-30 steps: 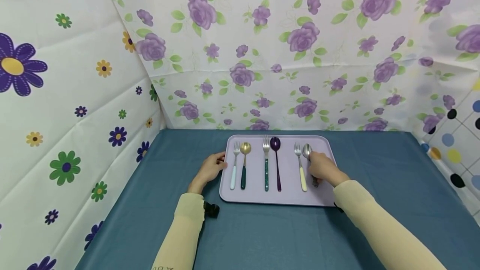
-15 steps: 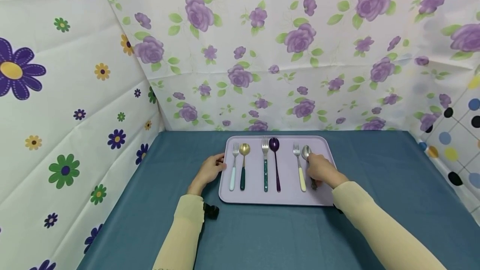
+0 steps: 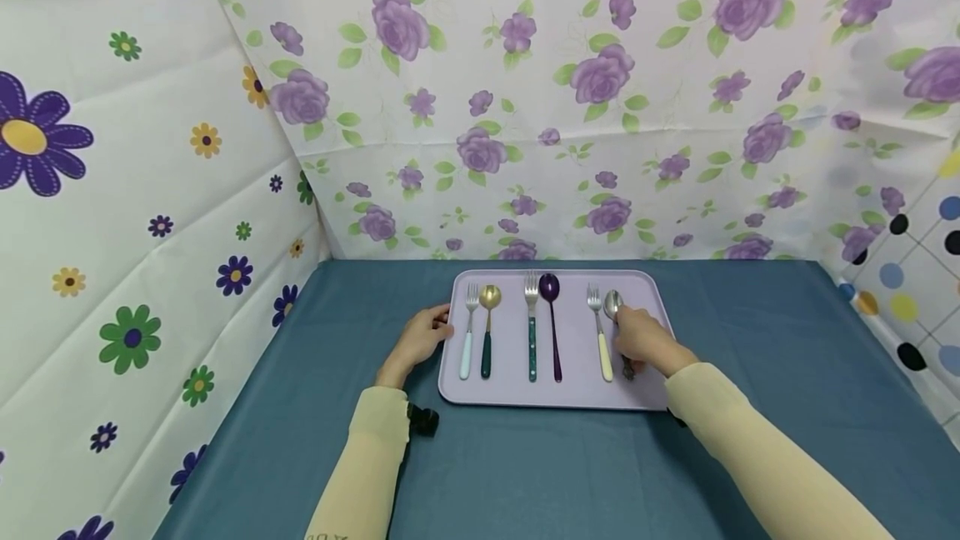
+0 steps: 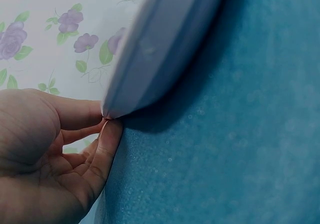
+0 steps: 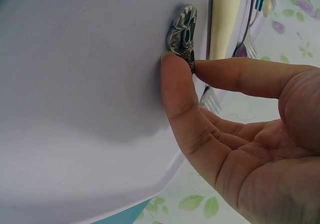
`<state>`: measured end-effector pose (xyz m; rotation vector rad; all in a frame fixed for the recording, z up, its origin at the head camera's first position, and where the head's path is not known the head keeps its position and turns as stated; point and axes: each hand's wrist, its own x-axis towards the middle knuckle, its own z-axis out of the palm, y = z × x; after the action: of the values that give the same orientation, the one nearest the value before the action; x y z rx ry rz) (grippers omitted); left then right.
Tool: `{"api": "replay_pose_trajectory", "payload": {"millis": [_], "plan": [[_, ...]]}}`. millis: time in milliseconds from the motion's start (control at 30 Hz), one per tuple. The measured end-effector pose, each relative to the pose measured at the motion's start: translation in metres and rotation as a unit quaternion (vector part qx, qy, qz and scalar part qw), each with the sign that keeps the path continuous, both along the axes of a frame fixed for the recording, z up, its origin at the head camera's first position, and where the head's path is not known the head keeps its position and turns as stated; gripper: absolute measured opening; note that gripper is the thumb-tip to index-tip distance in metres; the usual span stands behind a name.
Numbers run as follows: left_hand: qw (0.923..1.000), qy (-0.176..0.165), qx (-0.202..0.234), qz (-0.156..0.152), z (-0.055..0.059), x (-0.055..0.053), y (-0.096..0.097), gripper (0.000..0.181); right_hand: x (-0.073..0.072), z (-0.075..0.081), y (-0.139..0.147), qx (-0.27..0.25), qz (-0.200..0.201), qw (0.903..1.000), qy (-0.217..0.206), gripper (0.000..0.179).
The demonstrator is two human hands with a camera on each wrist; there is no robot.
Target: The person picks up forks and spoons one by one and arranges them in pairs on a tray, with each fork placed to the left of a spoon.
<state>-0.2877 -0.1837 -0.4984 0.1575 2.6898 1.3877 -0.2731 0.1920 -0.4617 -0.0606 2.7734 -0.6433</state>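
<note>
A pale lilac tray (image 3: 577, 332) lies on the table, bearing a row of forks and spoons. At its left edge my left hand (image 3: 418, 338) pinches the rim between thumb and fingers, as the left wrist view shows. My right hand (image 3: 648, 338) reaches over the tray's right end and pinches the ornate dark handle (image 5: 183, 33) of a silver spoon (image 3: 612, 302) between thumb and forefinger. The hand covers the spoon's middle; its bowl points away from me. Just left of it lies a fork with a yellow handle (image 3: 605, 357), parallel to the spoon.
Farther left on the tray are a purple spoon (image 3: 550, 287), a green-handled fork (image 3: 532, 348), a gold spoon with a green handle (image 3: 487, 348) and a light-blue-handled fork (image 3: 467, 348). Blue cloth (image 3: 540, 473) covers the table. Flowered sheets (image 3: 480, 107) hang behind and at the sides.
My right hand and the silver spoon have shifted very slightly toward me, the handle's end moving a touch left. The left hand keeps its place on the tray.
</note>
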Motion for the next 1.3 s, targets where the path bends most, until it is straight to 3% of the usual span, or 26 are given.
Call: {"api": "replay_pose_trajectory", "payload": {"millis": [700, 1033, 1300], "plan": [[1.0, 0.0, 0.0, -0.002, 0.0, -0.001, -0.002, 0.05, -0.002, 0.002, -0.003, 0.004, -0.002, 1.0, -0.003, 0.019], [1.0, 0.0, -0.005, -0.002, 0.0, -0.001, 0.0, 0.051, -0.003, 0.004, 0.009, -0.017, 0.012, 0.9998, 0.009, 0.049], [0.9999, -0.001, 0.007, -0.013, -0.001, 0.0, -0.003, 0.052, 0.0, 0.005, 0.023, -0.023, 0.049, 0.9975, 0.045, 0.04]]}}
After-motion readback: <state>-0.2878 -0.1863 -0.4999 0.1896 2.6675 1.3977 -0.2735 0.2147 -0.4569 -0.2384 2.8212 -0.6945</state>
